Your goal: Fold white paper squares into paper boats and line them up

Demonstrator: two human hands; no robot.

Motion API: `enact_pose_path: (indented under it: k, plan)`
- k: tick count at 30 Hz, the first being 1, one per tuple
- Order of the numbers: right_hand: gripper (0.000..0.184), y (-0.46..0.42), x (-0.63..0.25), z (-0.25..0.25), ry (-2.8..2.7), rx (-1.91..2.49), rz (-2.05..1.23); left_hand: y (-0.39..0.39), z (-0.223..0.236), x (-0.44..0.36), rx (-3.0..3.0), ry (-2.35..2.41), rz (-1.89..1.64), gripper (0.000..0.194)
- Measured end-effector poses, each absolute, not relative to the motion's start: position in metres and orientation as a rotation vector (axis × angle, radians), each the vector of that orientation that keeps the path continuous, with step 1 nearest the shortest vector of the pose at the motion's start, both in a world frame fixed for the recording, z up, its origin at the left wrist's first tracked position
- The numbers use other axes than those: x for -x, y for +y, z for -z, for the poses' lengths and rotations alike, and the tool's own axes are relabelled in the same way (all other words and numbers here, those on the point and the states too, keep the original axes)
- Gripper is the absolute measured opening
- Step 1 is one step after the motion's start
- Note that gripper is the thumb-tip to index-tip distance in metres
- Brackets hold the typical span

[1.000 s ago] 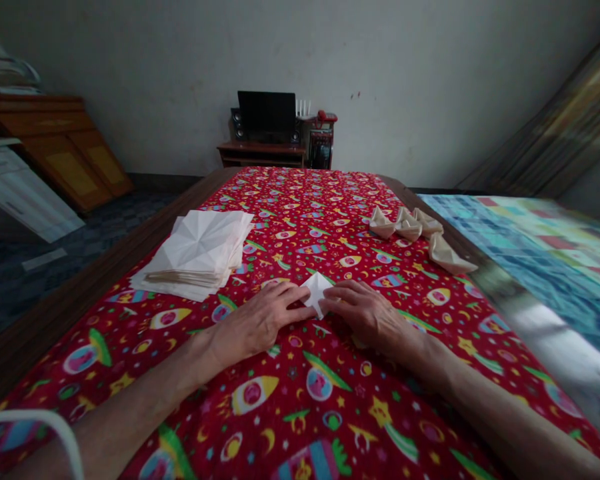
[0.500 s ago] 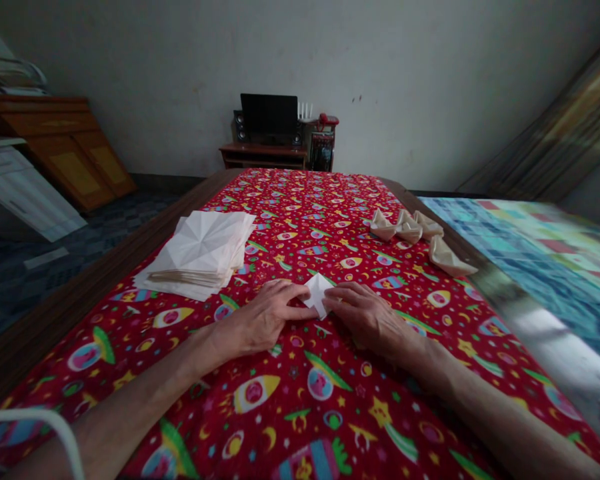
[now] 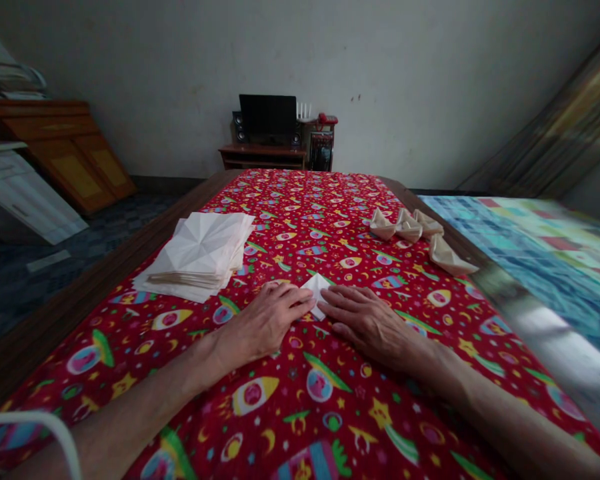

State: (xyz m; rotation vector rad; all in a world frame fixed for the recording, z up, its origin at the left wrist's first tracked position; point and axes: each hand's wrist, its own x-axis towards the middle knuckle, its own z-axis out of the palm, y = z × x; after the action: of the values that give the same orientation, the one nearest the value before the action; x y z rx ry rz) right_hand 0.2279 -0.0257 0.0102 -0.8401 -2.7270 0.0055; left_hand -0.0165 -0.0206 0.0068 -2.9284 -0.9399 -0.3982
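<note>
A small folded white paper (image 3: 318,285) lies diamond-wise on the red patterned cloth, one corner pointing away from me. Fingertips of my left hand (image 3: 273,313) rest on its left side, with the fingers stretched out. From the other side, my right hand (image 3: 367,320) lies flat with fingers extended over the paper's right part, covering it. To the left sits a stack of creased white paper sheets (image 3: 200,250). Several folded paper boats (image 3: 409,227) stand at the right edge of the cloth, the nearest one (image 3: 450,257) a little apart.
The red cloth (image 3: 300,413) covers a dark wooden table (image 3: 180,200). A white cable or tube (image 3: 45,417) curves in at the lower left. Beyond the table stands a monitor (image 3: 267,120) on a low desk. A bed (image 3: 530,247) flanks the right side, cabinets (image 3: 80,153) the left.
My right hand has flattened out, its fingers now spread over the paper's right side. My left fingers have drawn together along the left side. The paper stays in the same spot.
</note>
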Motion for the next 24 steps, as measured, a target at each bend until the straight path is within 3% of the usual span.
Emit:
enact_pose_path:
  k: [4, 13, 24]
  plan:
    - [0.035, -0.027, -0.227, -0.011, -2.700, 0.840, -0.027, -0.018, -0.009, 0.018, 2.924, -0.945, 0.418, 0.043]
    - [0.016, 0.005, -0.224, 0.001, -2.493, 0.700, -0.100, 0.010, -0.008, 0.013, 2.957, -0.853, 0.724, 0.016]
    - [0.019, 0.004, -0.224, -0.004, -2.524, 0.671, -0.121, 0.006, -0.007, 0.010, 2.859, -0.851, 0.788, 0.016]
